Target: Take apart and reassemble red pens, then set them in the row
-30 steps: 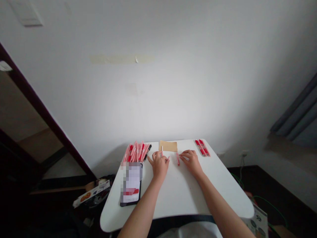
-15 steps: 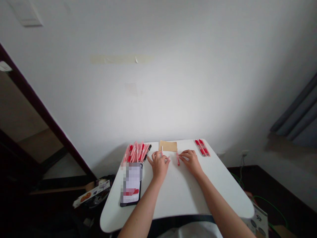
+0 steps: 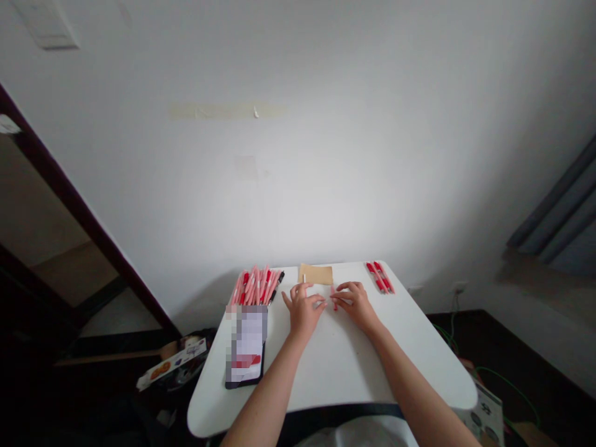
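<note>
My left hand is over the middle of the white table, its thumb and index finger brought together. What lies between those fingertips is too small to make out. A thin white stick pokes up beyond its other fingers, its lower end hidden. Close by on the right, my right hand has its fingertips closed on a slim pink pen with a red end, partly covered by the fingers. A tan piece of paper lies just behind both hands.
At the back left lies a pile of pink, red and black pens; in front of it is a phone with a blurred screen. Several red and pink pens lie side by side at the back right. A wall rises behind the table.
My left hand has shifted right, towards the pink pen. My right fingertips have moved slightly left and now cover part of that pen.
</note>
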A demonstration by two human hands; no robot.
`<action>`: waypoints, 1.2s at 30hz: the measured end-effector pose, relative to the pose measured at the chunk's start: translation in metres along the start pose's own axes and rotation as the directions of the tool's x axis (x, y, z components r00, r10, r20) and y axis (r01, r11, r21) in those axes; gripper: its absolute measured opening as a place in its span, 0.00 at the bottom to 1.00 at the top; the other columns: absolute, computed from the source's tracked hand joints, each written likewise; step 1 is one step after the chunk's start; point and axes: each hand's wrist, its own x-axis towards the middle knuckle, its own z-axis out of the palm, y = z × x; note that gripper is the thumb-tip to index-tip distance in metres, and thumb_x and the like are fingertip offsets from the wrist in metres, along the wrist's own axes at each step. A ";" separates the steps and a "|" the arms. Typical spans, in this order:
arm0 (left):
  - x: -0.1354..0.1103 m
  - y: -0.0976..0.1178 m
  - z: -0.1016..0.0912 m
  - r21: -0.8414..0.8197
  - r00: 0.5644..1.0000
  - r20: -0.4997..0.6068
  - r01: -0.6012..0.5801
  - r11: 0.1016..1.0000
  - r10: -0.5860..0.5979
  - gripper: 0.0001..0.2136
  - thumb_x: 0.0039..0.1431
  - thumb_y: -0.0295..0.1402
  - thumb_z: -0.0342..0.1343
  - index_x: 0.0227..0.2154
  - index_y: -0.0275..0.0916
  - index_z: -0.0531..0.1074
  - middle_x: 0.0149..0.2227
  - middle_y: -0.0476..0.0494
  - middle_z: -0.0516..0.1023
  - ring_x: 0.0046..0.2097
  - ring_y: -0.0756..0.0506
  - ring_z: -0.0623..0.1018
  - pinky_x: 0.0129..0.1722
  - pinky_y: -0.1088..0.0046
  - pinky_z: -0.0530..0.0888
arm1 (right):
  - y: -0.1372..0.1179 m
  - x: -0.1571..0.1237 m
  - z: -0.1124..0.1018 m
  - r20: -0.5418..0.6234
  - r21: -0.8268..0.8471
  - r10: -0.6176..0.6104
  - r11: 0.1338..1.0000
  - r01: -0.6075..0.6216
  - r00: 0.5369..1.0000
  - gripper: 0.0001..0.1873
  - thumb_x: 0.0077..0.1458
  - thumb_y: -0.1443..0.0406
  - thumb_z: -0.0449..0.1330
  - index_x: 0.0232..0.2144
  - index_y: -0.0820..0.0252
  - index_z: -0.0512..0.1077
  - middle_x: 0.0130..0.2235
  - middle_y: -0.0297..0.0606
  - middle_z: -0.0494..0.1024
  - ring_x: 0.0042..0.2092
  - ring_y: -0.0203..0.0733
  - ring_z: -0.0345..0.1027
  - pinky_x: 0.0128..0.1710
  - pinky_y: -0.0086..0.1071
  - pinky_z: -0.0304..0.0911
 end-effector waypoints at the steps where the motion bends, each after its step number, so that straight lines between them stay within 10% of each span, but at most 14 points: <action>1: 0.000 0.000 0.000 -0.004 1.000 -0.004 -0.003 1.000 0.003 0.05 0.46 0.37 0.65 0.29 0.53 0.78 0.52 0.50 0.71 0.58 0.40 0.63 0.61 0.37 0.45 | 0.000 0.000 0.000 0.003 0.003 -0.003 1.000 0.003 1.000 0.09 0.56 0.59 0.59 0.37 0.45 0.79 0.42 0.40 0.75 0.46 0.46 0.61 0.47 0.43 0.62; 36: 0.001 -0.002 0.007 0.047 0.998 -0.042 0.052 0.998 -0.050 0.02 0.47 0.33 0.63 0.26 0.46 0.75 0.50 0.48 0.71 0.57 0.41 0.64 0.60 0.37 0.48 | 0.001 -0.001 0.000 -0.007 0.014 0.072 0.997 -0.072 0.997 0.11 0.56 0.62 0.57 0.39 0.50 0.78 0.41 0.41 0.74 0.46 0.47 0.62 0.47 0.42 0.60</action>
